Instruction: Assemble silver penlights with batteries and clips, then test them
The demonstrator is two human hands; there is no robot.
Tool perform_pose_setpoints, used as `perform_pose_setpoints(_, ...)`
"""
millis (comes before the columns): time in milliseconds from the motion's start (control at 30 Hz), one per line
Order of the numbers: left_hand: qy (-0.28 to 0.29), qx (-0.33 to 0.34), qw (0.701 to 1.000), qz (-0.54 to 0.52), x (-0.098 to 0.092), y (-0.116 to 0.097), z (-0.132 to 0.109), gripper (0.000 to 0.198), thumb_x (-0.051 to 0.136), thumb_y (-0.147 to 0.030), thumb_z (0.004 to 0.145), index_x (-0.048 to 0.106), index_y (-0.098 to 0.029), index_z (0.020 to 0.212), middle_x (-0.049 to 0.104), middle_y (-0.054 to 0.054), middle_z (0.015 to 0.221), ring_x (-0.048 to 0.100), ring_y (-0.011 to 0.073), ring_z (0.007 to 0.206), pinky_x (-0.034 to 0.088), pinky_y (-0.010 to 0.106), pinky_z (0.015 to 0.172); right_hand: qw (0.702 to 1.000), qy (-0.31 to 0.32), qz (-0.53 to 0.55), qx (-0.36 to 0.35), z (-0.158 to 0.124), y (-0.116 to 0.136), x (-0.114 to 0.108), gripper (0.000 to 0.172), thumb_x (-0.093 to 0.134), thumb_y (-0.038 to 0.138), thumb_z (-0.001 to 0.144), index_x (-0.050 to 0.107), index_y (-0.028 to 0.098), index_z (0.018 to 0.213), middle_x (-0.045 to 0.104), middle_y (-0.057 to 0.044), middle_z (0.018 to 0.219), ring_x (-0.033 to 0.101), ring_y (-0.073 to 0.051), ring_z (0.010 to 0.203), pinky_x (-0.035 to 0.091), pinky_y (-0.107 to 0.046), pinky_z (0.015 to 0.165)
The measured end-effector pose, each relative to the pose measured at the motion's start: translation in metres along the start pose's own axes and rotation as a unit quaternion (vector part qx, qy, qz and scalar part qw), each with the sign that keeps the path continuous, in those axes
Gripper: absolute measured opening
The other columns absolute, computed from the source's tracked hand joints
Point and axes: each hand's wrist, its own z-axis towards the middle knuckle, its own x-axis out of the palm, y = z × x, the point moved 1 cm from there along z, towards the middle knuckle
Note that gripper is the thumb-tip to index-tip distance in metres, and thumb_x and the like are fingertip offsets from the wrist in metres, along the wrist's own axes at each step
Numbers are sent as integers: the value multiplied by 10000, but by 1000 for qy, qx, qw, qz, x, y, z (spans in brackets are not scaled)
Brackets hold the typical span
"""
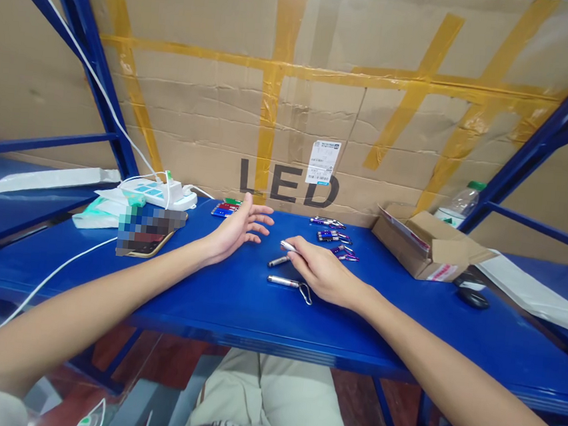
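Note:
My right hand (319, 268) is closed on a silver penlight (287, 246), whose tip sticks out to the left. Just below it on the blue table (235, 302) lie another silver penlight (278, 261) and a silver penlight with a carabiner clip (283, 281). My left hand (237, 230) is held over the table with its fingers spread and nothing in it. Behind it are green, red and blue penlights (225, 209), partly hidden by the hand. Small groups of blue and purple penlights (333, 236) lie beyond my right hand.
An open cardboard box (406, 245), a black mouse (473, 297) and a plastic bottle (460, 203) are at the right. A phone (153, 244), a white power strip (158, 193) and a cable are at the left. Large taped cardboard (197, 117) stands behind.

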Motion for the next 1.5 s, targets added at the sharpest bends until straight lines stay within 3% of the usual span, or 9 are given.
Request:
perform_pose_setpoints(167,29,4,999,-12,2,-3,-2,779,413,-838,1011,715,-164,1259,733,160,1189,690,241,960,529,294,721,1000,19,-11,10,0,0,-3,218,403,351,1157,561,237,1256,754,-54,1015,708,-227,879,502,-333,802)
perform_pose_setpoints(467,23,6,1000,-16,2,-3,-1,797,420,-855,997,719,-162,1251,740,170,1196,703,255,990,542,303,739,999,29,-24,-27,0,-5,1,208,416,309,1150,587,234,1241,783,-77,1116,728,-225,914,507,-325,822)
perform_pose_setpoints(700,24,9,999,-21,1,-3,-2,808,414,-847,1005,719,-149,1278,738,174,1213,702,243,974,541,295,727,998,28,-50,25,0,-4,0,213,400,346,1160,579,231,1170,782,-67,984,719,-226,826,463,-308,749)
perform_pose_setpoints(933,24,11,1000,-14,2,-2,-2,806,396,-847,1008,720,-157,1269,738,176,1222,701,257,998,543,309,744,996,47,-72,23,0,-1,0,242,370,379,1166,530,232,1060,704,-25,822,650,-200,701,394,-292,674)
perform_pose_setpoints(1167,32,-28,999,3,11,6,-4,797,409,-853,1000,727,-162,1238,732,156,1161,682,254,988,533,296,726,995,51,-80,12,0,-1,1,230,363,375,1166,508,233,1056,699,-37,871,661,-213,757,399,-300,703)
perform_pose_setpoints(1500,34,-9,999,0,7,1,-4,809,389,-858,1003,719,-166,1259,731,152,1194,686,249,1011,535,291,746,996,36,-67,45,1,-3,-1,185,394,360,1161,532,243,1122,723,-50,921,681,-225,784,437,-301,723)
